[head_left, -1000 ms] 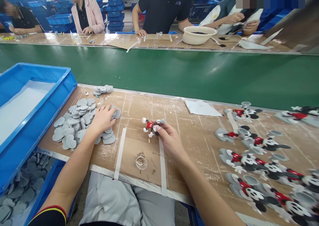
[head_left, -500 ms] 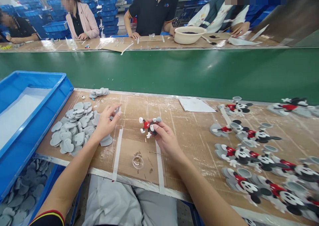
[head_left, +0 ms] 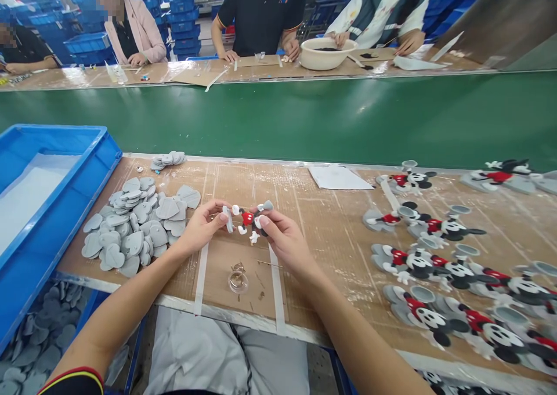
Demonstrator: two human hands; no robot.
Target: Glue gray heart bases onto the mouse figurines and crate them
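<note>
"In the head view, where is the soft Mickey Mouse figure (head_left: 248, 218)?"

"It is held above the cardboard-topped bench (head_left: 317, 279), gripped by the closed right hand's fingers (head_left: 265, 224); a pale grey piece (head_left: 228, 218) is pinched by the left hand (head_left: 202, 228)."

"Done and left?"

"Grey-backed figures (head_left: 418, 261) are laid out rightward; matt grey hearts (head_left: 133, 244) are heaped leftward."

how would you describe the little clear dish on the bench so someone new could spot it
On the cardboard-topped bench, find the two white tape strips running toward the seated person. Between them sits a small clear round dish, the only see-through thing there, with small gold-coloured bits just beyond it.
</note>
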